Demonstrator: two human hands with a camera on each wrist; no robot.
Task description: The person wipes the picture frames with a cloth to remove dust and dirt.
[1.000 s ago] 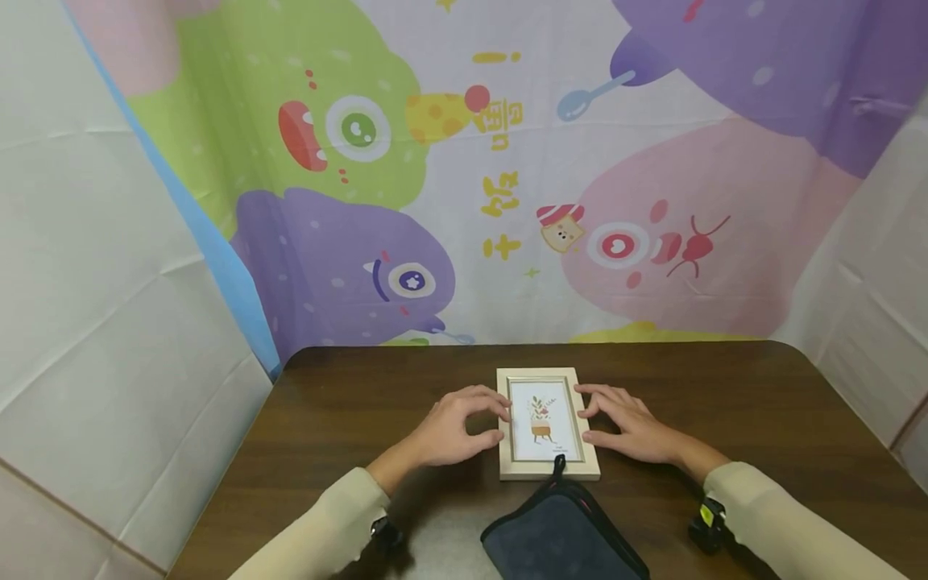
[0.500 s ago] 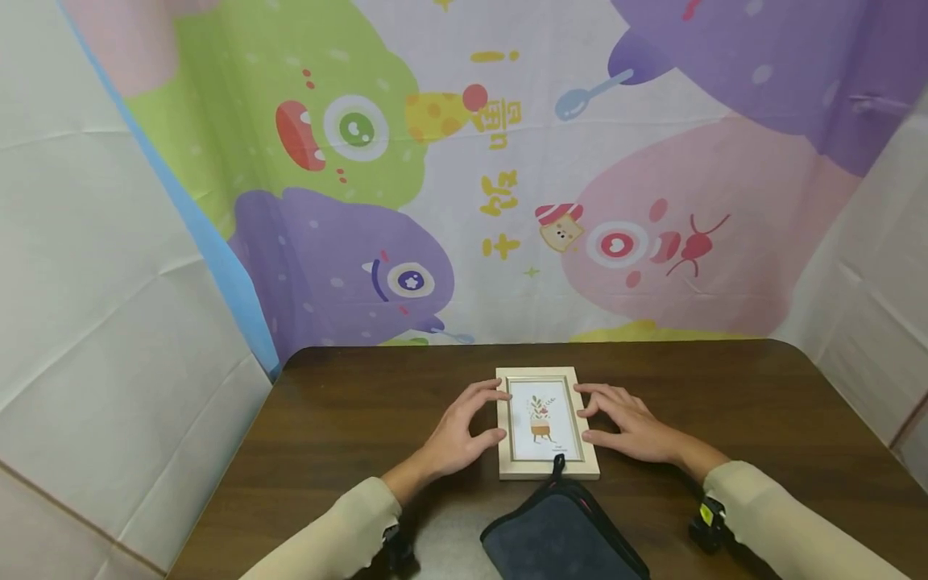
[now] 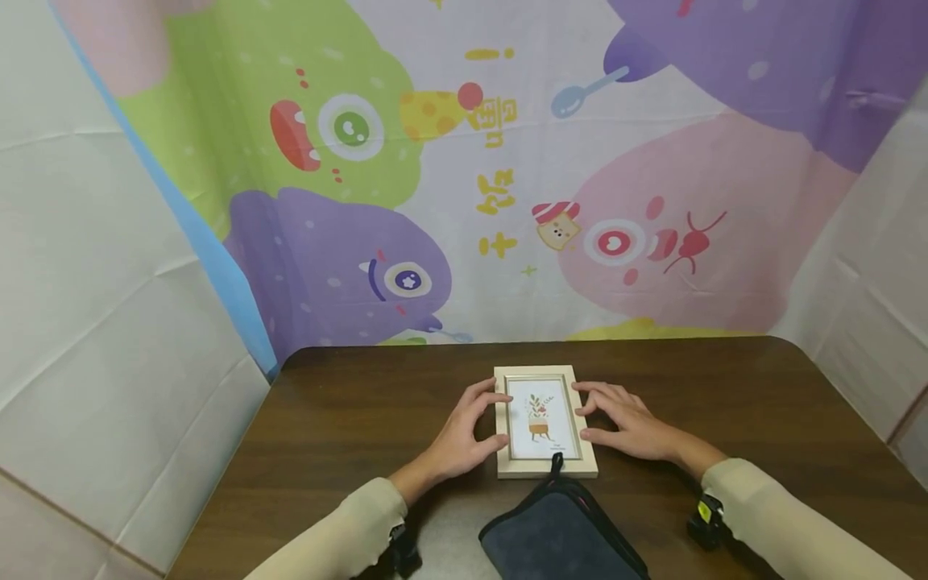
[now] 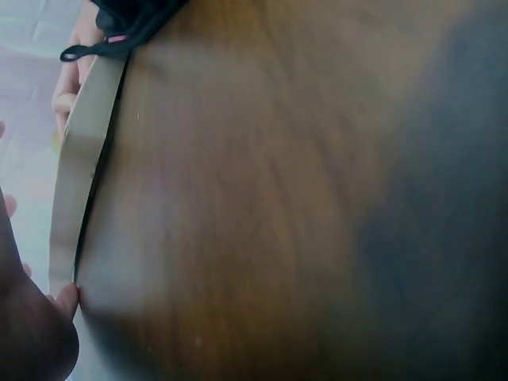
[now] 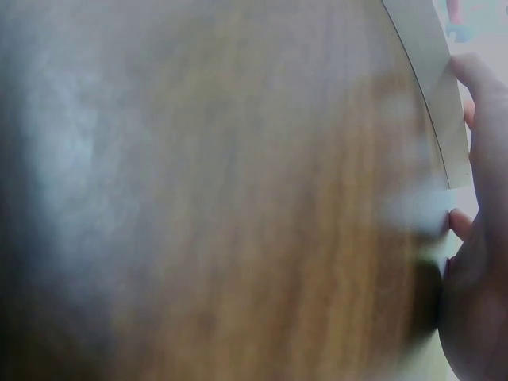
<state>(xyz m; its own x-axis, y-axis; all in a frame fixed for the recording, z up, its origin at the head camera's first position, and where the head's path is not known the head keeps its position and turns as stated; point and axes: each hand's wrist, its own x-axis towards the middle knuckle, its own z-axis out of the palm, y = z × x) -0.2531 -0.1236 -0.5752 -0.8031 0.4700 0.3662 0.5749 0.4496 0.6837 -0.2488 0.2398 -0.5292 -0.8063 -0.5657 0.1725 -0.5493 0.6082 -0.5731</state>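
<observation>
A cream picture frame with a potted-plant print lies face up on the brown table in the head view. My left hand is at its left side, fingertips at the edge and thumb lower down, fingers spread. Across from it, my right hand touches the right edge with its fingertips and thumb, fingers lightly bent. In the left wrist view the frame's side stands beside my left hand. The right wrist view shows the opposite side, fingers of my right hand along it.
A dark zip case lies at the near side, its loop overlapping the frame's lower border in the head view. Behind the wooden table hangs a cartoon-print curtain; pale panels flank it.
My left hand has shifted slightly to the right, its fingers less bent and spread wider along the frame's edge. The right hand stays put. The head view has moved slightly.
</observation>
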